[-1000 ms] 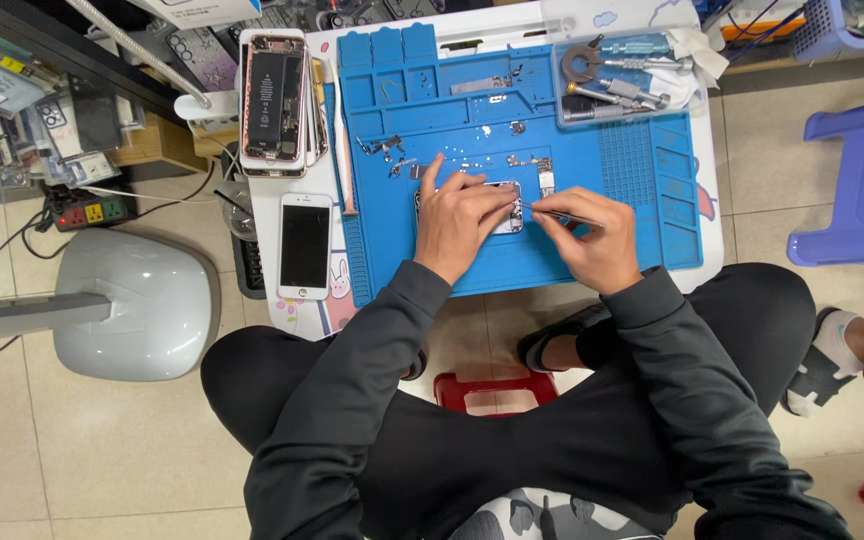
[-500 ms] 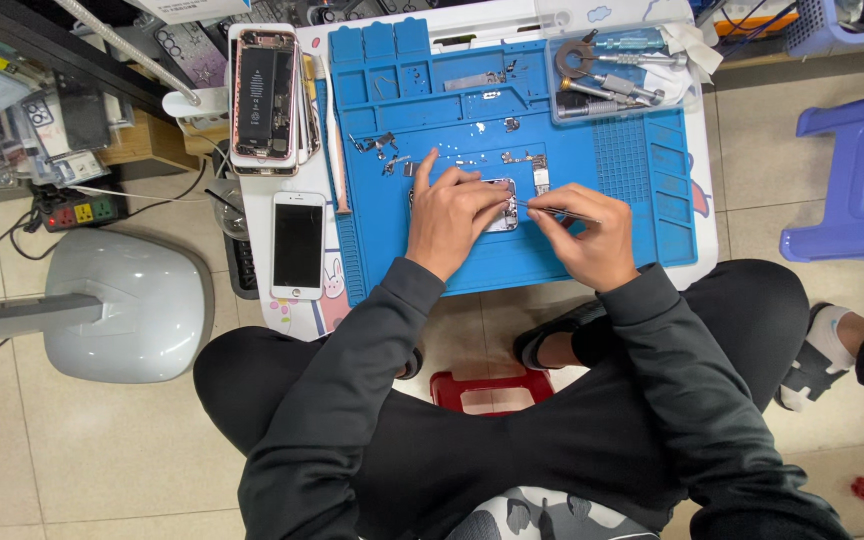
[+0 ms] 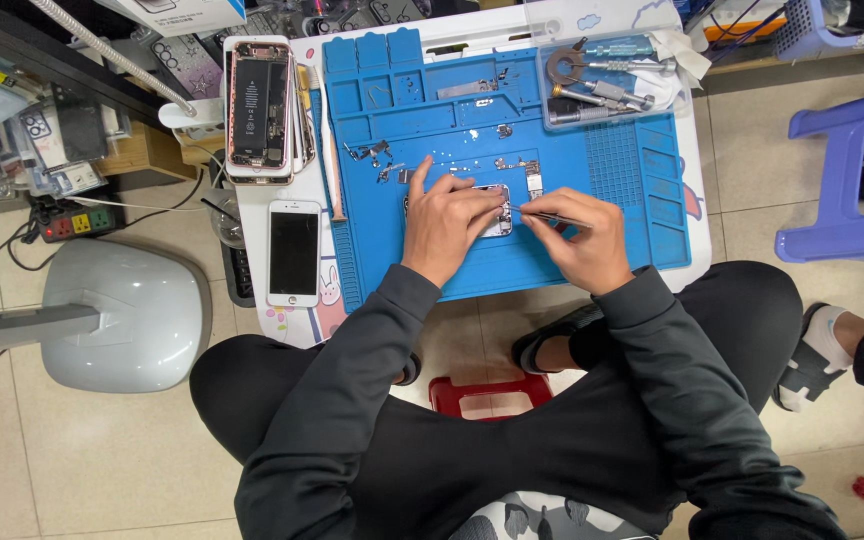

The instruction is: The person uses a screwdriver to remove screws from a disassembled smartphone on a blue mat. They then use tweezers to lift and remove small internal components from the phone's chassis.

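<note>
Resting on a blue mat [image 3: 592, 250], a small metal part [image 3: 497, 212] is pressed down by the left hand [image 3: 447, 222], whose fingers are bent over it so that most of it is hidden. A thin tool [image 3: 550, 214] is pinched in the closed right hand [image 3: 580, 240], and its tip is pointed at the right edge of the part, just beside the left fingertips. The part is found near the middle of the mat, and the mat is laid on a white bench [image 3: 697, 160]. Tiny screws and little metal bits [image 3: 377, 155] are scattered on the mat above the hands. More tools are kept in a clear tray [image 3: 607, 85] at the top right of the mat. A white phone [image 3: 294, 252] with a dark screen is laid face up on the bench, left of the mat. Above it, an opened phone [image 3: 259, 105] is seen with its battery showing. A grey lamp base [image 3: 122, 315] is set on the floor to the left. A red stool [image 3: 490, 393] is seen under the bench, between the person's knees. A purple stool [image 3: 847, 180] is placed at the right, and another person's foot [image 3: 822, 350] is seen near it.
</note>
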